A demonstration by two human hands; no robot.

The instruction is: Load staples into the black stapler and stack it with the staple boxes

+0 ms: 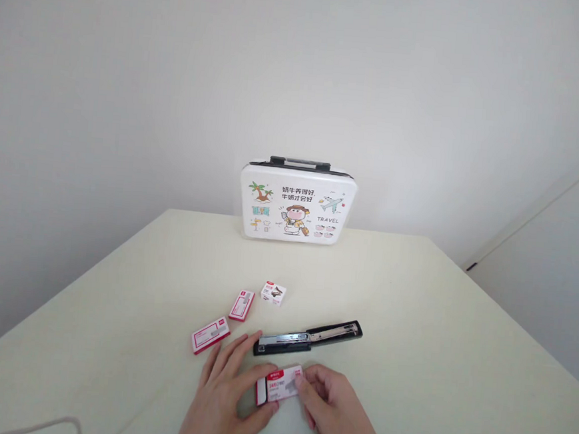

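Note:
A small white and red staple box (pixel 283 385) lies between my hands near the front of the table. My left hand (pixel 220 399) has its thumb and index finger closed around the box's left end, while the other fingers stretch out toward the stapler. With thumb and fingers, my right hand (pixel 329 404) pinches the right end. Just beyond the box lies a black stapler (pixel 308 339), unfolded, its metal parts showing. A white end section with a dark stripe shows at the left of the held box.
Two flat white and magenta boxes (pixel 211 334) lie left of the stapler, near a smaller white box (pixel 273 294). A white case (pixel 297 207) with cartoon prints stands at the back against the wall. A cable (pixel 60 419) runs along the front left.

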